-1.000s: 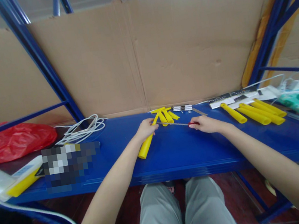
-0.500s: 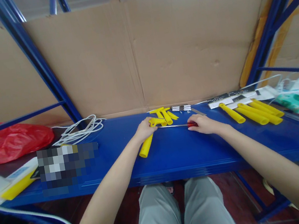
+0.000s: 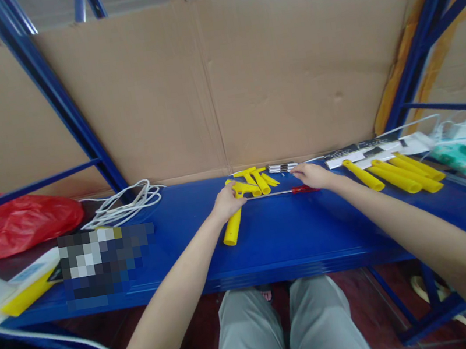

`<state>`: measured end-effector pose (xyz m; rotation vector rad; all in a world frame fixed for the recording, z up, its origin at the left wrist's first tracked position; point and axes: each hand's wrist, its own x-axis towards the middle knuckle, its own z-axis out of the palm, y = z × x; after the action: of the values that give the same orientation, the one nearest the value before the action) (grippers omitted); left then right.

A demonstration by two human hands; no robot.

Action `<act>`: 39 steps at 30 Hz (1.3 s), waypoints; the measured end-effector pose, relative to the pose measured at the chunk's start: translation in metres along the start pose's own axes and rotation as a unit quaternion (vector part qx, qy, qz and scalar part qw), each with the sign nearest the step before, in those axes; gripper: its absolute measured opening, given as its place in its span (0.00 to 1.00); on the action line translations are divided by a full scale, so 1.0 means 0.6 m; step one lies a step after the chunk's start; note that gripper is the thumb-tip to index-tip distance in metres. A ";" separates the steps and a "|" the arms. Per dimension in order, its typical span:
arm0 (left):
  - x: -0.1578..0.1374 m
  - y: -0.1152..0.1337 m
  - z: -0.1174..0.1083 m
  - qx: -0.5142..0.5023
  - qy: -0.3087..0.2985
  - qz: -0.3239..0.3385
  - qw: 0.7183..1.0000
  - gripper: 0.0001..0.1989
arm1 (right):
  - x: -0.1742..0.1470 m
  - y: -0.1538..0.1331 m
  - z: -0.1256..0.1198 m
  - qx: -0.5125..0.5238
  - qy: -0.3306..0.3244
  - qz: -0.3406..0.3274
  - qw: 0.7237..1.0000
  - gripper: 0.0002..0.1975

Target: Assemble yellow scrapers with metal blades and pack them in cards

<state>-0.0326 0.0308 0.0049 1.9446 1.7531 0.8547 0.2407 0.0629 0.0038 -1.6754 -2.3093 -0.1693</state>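
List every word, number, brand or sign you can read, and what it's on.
No text is readable.
Black-and-white packs at the right: pale marks, too small to read.
Long white item at the left: bluish label, too blurred to read.

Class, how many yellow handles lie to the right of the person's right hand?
4: the leftmost handle, then three close together: the front handle, the middle handle and the back handle. Others may be hidden.

Right grip (image 3: 310,176) now off red screwdriver (image 3: 306,189)
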 end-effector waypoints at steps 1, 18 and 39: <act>0.000 0.000 0.000 0.000 -0.003 -0.001 1.000 0.36 | 0.011 0.001 0.002 -0.007 -0.028 0.000 1.000 0.19; 0.007 -0.010 0.009 -0.010 -0.001 0.021 1.000 0.36 | 0.061 -0.030 0.036 -0.071 -0.115 0.070 0.988 0.21; -0.001 -0.003 0.007 -0.044 -0.004 0.039 0.998 0.35 | 0.032 -0.039 0.005 0.013 -0.097 0.063 0.993 0.10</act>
<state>-0.0310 0.0311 0.0004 1.9674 1.6161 0.9329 0.2125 0.0737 0.0080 -1.8919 -2.3176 0.0523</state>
